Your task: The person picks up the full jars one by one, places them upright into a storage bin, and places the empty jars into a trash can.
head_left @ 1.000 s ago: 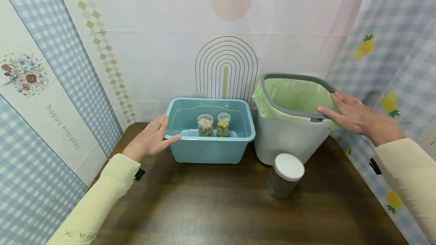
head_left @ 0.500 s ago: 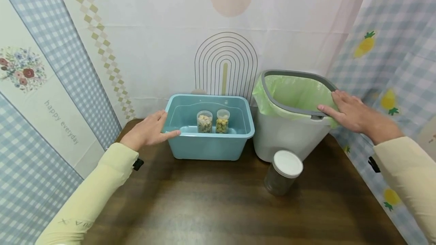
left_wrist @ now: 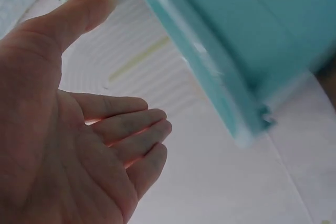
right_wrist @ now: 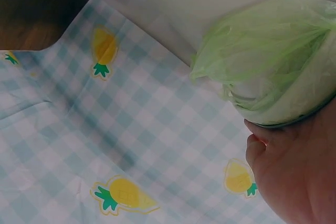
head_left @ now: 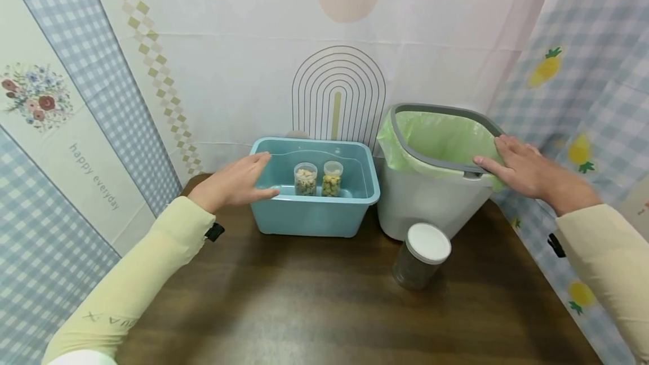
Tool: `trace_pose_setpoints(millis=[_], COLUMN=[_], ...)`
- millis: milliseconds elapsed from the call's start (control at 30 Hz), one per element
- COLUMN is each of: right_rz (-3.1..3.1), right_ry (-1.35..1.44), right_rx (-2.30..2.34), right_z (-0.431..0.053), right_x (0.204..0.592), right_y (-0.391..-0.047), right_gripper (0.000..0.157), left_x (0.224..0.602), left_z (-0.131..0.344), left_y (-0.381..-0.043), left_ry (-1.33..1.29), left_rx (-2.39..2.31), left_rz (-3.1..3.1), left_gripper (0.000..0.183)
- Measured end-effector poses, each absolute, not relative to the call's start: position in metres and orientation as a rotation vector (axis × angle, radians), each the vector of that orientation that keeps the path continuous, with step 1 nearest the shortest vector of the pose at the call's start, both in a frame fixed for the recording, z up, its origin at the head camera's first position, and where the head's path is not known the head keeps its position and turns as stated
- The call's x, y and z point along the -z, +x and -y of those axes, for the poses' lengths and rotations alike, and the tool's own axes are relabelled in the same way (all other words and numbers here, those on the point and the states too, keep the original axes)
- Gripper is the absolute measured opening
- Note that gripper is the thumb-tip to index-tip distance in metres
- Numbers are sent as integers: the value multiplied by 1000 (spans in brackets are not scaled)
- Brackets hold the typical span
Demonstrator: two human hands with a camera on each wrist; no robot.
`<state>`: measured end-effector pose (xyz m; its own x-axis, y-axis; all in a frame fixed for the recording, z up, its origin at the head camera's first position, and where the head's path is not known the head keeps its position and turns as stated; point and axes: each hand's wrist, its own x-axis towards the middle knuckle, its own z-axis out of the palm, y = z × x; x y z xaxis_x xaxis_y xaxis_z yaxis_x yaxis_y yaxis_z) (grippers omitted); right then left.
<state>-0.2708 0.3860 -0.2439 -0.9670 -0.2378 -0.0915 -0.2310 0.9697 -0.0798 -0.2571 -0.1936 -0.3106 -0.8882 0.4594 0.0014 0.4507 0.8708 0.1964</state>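
1. Cloth point(head_left: 243, 89) hangs behind the tub point(head_left: 314, 217), creased and pale with printed arcs; blue gingham with pineapples point(head_left: 545, 69) falls to the tub's right, and more gingham to its left.
2. The tabletop point(head_left: 284, 308), dark, faintly glossy wood, shows its broadest stretch in front of the tub; its left edge runs near the tub, its right edge well apart.
3. The bin point(head_left: 426, 204) stands just beside the tub, on its right, with a narrow gap. It is smooth grey plastic with a darker rim; a thin, wrinkled green liner point(head_left: 441, 134) drapes over its edge.
4. The tub itself sits near the cloth: pale blue plastic, rectangular, open-topped, with a rolled lip and rounded corners.
5. The right hand point(head_left: 527, 170), right of the tub, rests on the bin's rim, fingers extended and thumb spread, with hold of nothing.
6. The left hand point(head_left: 235, 182) hovers at the tub's left edge, apart from it, fingers nearly straight, thumb wide, grasping nothing.
7. The jar point(head_left: 417, 266), a clear cylinder with a ridged white lid, stands right of the tub, nearer the viewer.
8. Two small clear cups point(head_left: 306, 183) stand inside the tub, side by side, holding lumpy bits, tan and yellowish.
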Motion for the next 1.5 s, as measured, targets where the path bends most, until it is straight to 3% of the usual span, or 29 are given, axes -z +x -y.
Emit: trace_pose_setpoints(millis=[267, 667, 1500], right_rz=[-3007, -3008, -3000], right_ry=[-347, -352, -338], right_rx=[113, 125, 165], right_z=[-388, -386, -387], right_x=[242, 244, 246], right_y=[-271, -274, -270], right_gripper=[98, 99, 97], left_x=[291, 297, 350], left_z=[153, 105, 20], left_y=[-249, -241, -234], left_ry=[919, 1212, 1293], left_rx=[-381, -531, -693], left_rz=[-2952, -2859, -2644], left_gripper=[89, 79, 77])
